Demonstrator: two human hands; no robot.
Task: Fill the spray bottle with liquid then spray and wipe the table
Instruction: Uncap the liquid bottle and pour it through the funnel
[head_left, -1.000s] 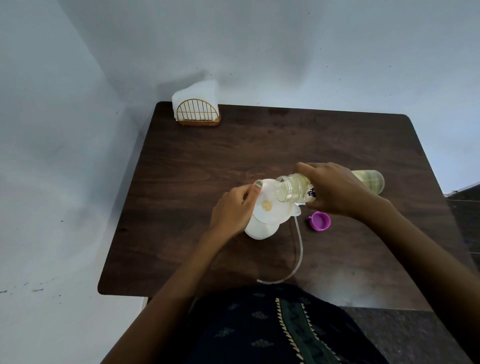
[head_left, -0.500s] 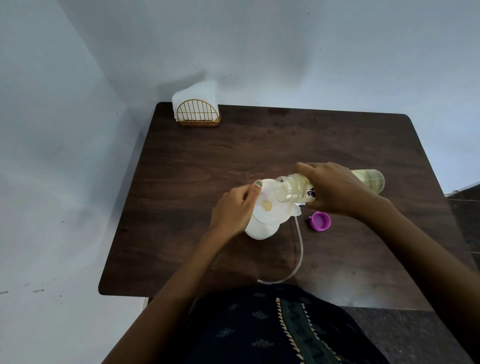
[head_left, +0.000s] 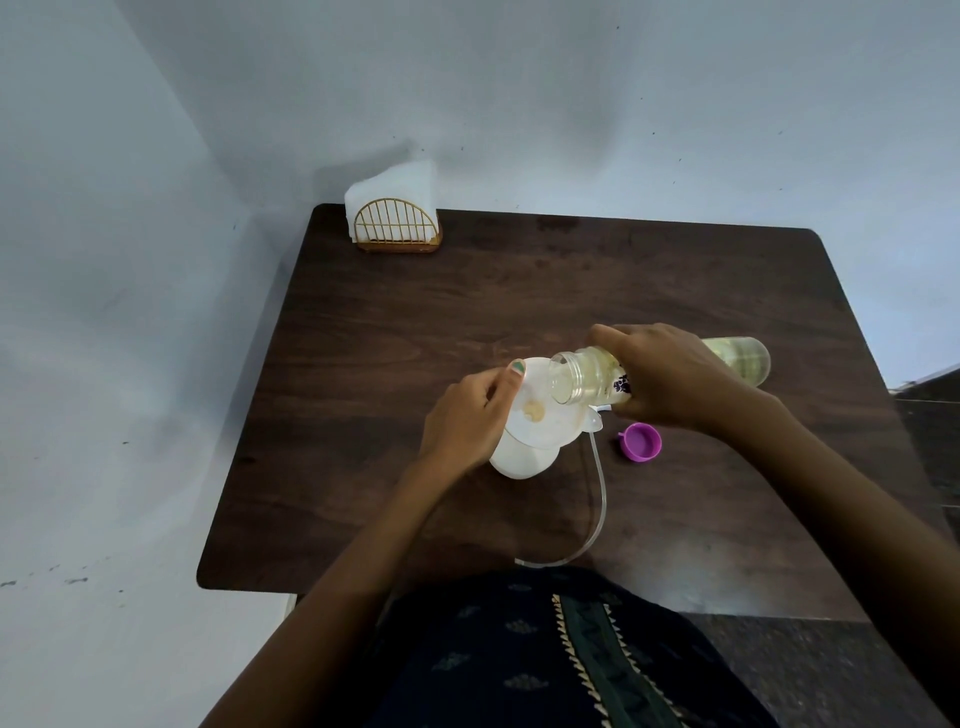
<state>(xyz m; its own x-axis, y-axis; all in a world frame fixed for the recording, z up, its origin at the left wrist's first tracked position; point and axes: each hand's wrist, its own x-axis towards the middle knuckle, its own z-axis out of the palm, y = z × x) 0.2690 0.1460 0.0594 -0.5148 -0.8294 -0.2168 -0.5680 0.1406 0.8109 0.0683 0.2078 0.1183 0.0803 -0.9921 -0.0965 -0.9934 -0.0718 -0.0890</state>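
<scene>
We see one clear bottle (head_left: 587, 376) of yellowish liquid gripped tilted in our right hand (head_left: 670, 382), one white funnel (head_left: 540, 410) pinched by our left hand (head_left: 467, 421), one white spray bottle (head_left: 522, 457) beneath it, one purple cap (head_left: 642, 441) just below our right hand

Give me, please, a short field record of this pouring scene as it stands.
left hand: holds funnel on the white spray bottle
right hand: grips tilted clear bottle, mouth over funnel
liquid: pale yellow, in clear bottle
purple cap: on table, right of funnel
tube: loose on table
napkin holder: far left corner
</scene>
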